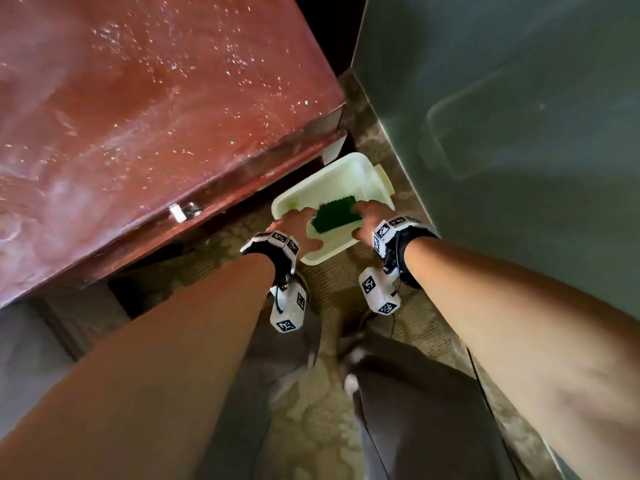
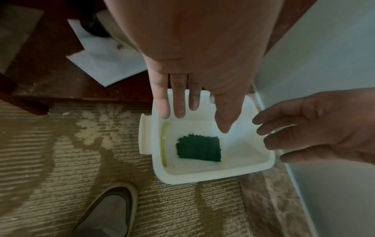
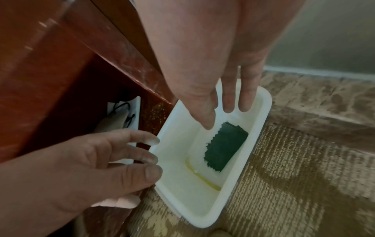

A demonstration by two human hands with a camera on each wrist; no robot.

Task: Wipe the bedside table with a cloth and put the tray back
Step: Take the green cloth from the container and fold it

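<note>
A white plastic tray (image 1: pixel 346 174) stands on the carpet between the red-brown bedside table (image 1: pixel 138 116) and a grey panel. A folded dark green cloth (image 1: pixel 334 216) lies flat inside it, also seen as the cloth (image 2: pixel 199 149) and the cloth (image 3: pixel 225 147). My left hand (image 1: pixel 298 225) reaches to the tray's left rim and my right hand (image 1: pixel 367 216) to its right rim. Fingers of both are straight or loosely spread, gripping nothing. In the wrist views the left hand (image 2: pixel 199 118) and right hand (image 3: pixel 221 117) hover over the tray (image 2: pixel 202 178); contact with the rim is unclear.
The table top is dusty with pale specks, and a metal knob (image 1: pixel 183 211) sits on its front. White paper (image 2: pixel 107 64) lies under the table. A grey panel (image 1: pixel 502 133) rises on the right. My shoe (image 2: pixel 109 213) rests on the patterned carpet (image 2: pixel 61 160).
</note>
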